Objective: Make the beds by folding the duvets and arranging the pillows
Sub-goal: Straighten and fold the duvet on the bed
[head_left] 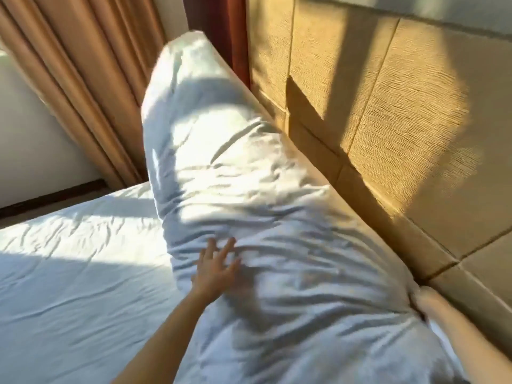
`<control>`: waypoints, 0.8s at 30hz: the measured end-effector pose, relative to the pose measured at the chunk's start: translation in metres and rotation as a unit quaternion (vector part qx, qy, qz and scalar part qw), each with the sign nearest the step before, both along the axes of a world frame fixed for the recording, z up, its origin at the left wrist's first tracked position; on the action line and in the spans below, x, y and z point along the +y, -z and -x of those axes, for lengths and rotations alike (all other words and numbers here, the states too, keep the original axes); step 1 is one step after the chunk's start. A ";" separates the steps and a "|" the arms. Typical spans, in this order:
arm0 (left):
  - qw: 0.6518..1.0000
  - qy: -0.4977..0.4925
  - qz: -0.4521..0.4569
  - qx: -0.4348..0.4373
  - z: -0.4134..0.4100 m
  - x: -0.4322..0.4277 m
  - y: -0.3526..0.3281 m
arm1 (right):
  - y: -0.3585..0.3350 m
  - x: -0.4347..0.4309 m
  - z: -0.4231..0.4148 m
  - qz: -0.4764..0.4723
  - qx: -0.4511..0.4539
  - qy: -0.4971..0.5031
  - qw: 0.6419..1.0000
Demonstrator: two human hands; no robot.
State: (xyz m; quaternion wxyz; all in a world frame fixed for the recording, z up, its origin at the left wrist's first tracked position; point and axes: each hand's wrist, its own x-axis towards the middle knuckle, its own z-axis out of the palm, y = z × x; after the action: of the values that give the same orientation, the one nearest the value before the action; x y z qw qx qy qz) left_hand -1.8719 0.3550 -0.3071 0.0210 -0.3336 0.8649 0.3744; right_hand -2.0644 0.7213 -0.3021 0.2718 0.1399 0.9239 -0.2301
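Pillow (221,167) is pressed by flat, spread left hand (214,268); grip of right hand (419,300) cannot be told. Best squared against headboard (401,120).

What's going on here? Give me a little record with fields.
Setting: white bedding, tan headboard, curtains
Pillow: white pillow leans along the headboard
Left: left hand flat on the pillow, fingers spread
Right: right hand at the pillow's end by the headboard, fingers hidden
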 end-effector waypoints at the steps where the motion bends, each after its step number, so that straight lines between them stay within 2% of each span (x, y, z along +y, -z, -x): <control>1: 0.998 0.047 0.010 -0.047 0.014 0.011 0.011 | 0.033 0.012 0.001 0.000 -0.009 0.021 1.000; 4: 0.980 0.109 0.046 -0.163 0.049 0.037 0.041 | 0.083 0.017 0.016 0.036 -0.004 0.076 0.996; 7: 0.973 0.085 0.077 -0.201 0.071 0.041 0.069 | 0.075 -0.004 0.014 0.036 0.006 0.088 0.995; 9: 0.970 0.058 0.084 -0.222 0.076 0.034 0.086 | 0.070 -0.019 0.003 0.039 0.053 0.078 0.995; 10: 0.968 0.045 0.088 -0.229 0.077 0.031 0.092 | 0.059 -0.033 -0.002 0.069 0.103 0.048 0.991; 12: 0.966 0.029 0.089 -0.241 0.078 0.030 0.096 | 0.043 -0.069 -0.007 0.123 0.214 -0.083 0.966; 14: 0.967 0.019 0.084 -0.239 0.078 0.032 0.094 | 0.040 -0.109 -0.003 0.076 0.245 -0.242 0.936; 16: 0.975 0.006 0.095 -0.202 0.070 0.034 0.090 | 0.069 -0.135 0.013 -0.030 0.207 -0.327 0.922; 18: 0.985 -0.040 0.106 -0.130 0.054 0.030 0.090 | 0.103 -0.153 0.028 -0.078 0.168 -0.346 0.920; 20: 0.986 -0.090 0.112 -0.090 0.037 0.023 0.096 | 0.129 -0.163 0.040 -0.093 0.155 -0.358 0.916; 24: 0.982 -0.123 0.092 -0.113 0.001 0.022 0.110 | 0.143 -0.165 0.056 -0.057 0.064 -0.404 0.911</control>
State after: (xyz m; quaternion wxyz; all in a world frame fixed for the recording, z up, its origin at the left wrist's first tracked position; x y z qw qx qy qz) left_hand -1.8728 0.3774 -0.4171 0.0417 -0.4781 0.8401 0.2529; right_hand -2.1204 0.5560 -0.4456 0.2732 -0.2455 0.9284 -0.0559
